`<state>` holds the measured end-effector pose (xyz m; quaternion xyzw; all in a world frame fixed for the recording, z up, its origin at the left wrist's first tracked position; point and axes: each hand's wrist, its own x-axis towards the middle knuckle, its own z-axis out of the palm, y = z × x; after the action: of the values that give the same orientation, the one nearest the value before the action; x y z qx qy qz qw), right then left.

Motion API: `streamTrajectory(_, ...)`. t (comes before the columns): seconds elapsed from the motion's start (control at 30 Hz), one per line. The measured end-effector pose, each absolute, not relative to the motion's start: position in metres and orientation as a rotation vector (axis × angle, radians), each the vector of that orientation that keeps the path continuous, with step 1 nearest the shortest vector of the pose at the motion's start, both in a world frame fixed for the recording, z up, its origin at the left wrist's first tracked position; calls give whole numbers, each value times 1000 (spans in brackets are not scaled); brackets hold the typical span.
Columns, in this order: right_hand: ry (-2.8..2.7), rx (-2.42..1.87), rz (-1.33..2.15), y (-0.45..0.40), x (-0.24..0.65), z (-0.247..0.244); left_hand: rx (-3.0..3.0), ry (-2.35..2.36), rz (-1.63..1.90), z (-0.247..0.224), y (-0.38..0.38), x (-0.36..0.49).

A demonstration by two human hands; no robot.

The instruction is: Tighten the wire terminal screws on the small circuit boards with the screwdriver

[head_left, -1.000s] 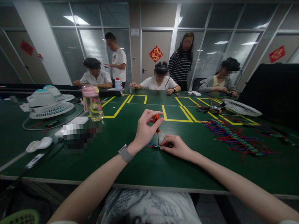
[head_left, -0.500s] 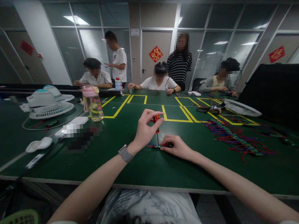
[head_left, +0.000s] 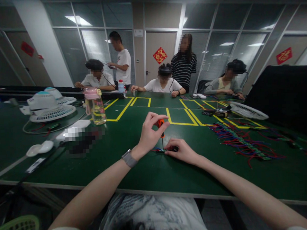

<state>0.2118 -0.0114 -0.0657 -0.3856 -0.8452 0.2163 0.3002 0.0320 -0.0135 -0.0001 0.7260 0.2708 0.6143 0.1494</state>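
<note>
An orange and black screwdriver (head_left: 162, 130) stands upright, its shaft pointing down at a small green circuit board (head_left: 161, 150) on the table. My left hand (head_left: 150, 130), with a grey watch on its wrist, is closed round the screwdriver's handle with fingertips and thumb. To the right of the shaft, my right hand (head_left: 180, 149) pinches the board's right end, low against the table. Red and blue wires stick out at the board's left side. My right fingers partly cover the board.
Wired circuit boards (head_left: 239, 141) lie in a row at the right. A pink-lidded bottle (head_left: 95, 106), white fans (head_left: 49, 107) and a white case (head_left: 39, 148) are at the left. Several people are across the green table (head_left: 113, 138).
The screwdriver's handle has turned slightly within my left hand's fingers. My right hand stays on the board. A standing person at the back left has shifted slightly right.
</note>
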Motion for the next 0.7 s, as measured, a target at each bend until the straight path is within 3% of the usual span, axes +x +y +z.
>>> streamTrajectory(0.7, -2251, -1002, 548, -10, 212, -68, 1989, 646, 1608, 2, -9, 32)
